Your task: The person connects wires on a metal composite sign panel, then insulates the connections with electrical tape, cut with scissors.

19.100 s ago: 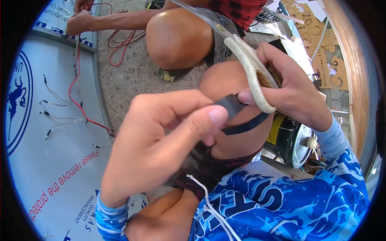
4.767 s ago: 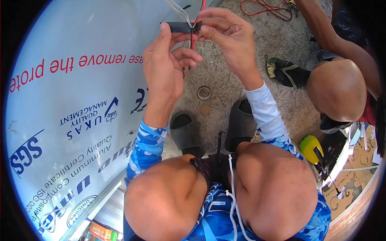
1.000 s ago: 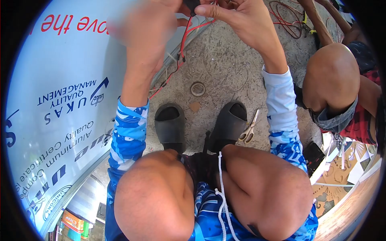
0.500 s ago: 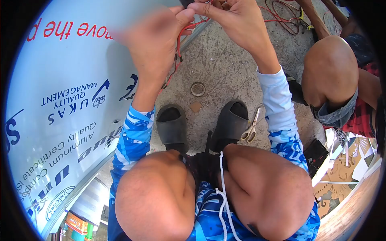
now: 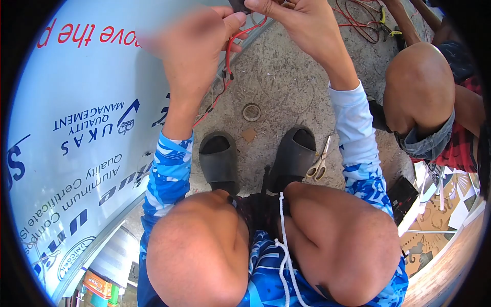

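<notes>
I squat over a concrete floor with both arms raised toward the top of the view. My left hand (image 5: pixel 192 43) and my right hand (image 5: pixel 302 25) pinch a dark piece of tape (image 5: pixel 238 5) around a red wire (image 5: pixel 228 56) at the top edge. The joint itself is cut off by the frame. The red wire hangs down from my fingers along the edge of the white aluminium panel (image 5: pixel 76 112) to my left.
Cream-handled scissors (image 5: pixel 319 162) lie on the floor beside my right dark slipper (image 5: pixel 292 153). A tape roll ring (image 5: pixel 251 112) lies ahead of my feet. Another person squats at the right, their knee (image 5: pixel 417 87) close by, with red wires (image 5: pixel 363 15) near them.
My hands have risen slightly toward the top edge while still working the tape on the wire. Much earlier the scissors were in my right hand; now they lie on the floor.
</notes>
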Available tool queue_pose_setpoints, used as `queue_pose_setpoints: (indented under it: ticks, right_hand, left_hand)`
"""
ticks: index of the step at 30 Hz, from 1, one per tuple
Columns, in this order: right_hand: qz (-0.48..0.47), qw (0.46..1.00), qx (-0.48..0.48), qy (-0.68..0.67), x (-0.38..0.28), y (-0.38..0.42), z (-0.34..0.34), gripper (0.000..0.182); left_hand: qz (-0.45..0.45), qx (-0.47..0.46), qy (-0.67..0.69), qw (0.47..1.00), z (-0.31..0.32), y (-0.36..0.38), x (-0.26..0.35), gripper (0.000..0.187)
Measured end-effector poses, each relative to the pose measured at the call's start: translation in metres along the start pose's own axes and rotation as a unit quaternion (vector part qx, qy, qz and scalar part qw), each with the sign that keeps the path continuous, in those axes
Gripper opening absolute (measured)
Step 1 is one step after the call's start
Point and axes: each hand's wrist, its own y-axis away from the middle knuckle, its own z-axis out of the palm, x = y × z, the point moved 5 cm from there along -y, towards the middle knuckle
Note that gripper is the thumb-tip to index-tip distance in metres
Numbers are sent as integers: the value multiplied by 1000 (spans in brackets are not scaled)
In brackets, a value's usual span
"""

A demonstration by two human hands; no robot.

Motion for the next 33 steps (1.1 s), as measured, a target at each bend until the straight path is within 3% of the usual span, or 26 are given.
queue_pose_setpoints:
  ticks: [5, 8, 11, 17, 26, 29, 31, 32, 33]
  right_hand:
    - [-40, 998, -28, -45, 0, -2, 4, 18]
    - [-1, 998, -61, -18, 1, -2, 5, 22]
    - [8, 998, -45, -52, 6, -4, 6, 22]
    - [-20, 1000, -7, 18, 2, -2, 6, 17]
    - [-45, 998, 9, 36, -1, -2, 6, 14]
    - [-88, 993, 68, 45, -16, 6, 4, 21]
    - [-139, 971, 150, 122, -28, 15, 1, 25]
    - [-139, 971, 152, 121, -28, 20, 6, 25]
    - [-71, 973, 214, 47, -16, 26, 7, 21]
  left_hand:
    - [-43, 25, 68, 996, -6, -3, -10, 16]
    - [-41, 41, 76, 995, -8, -2, -12, 16]
    - [-27, 39, 61, 997, -3, -1, -6, 17]
    - [-70, 11, -40, 997, 9, 2, 16, 13]
    - [-23, 8, -81, 996, 6, 1, 14, 11]
    - [-3, 32, -14, 999, 1, 1, -3, 18]
    - [7, 17, -12, 1000, 5, 1, 0, 18]
    - [8, 16, -14, 1000, 8, 3, 1, 18]
    - [7, 16, -21, 1000, 11, 5, 4, 18]
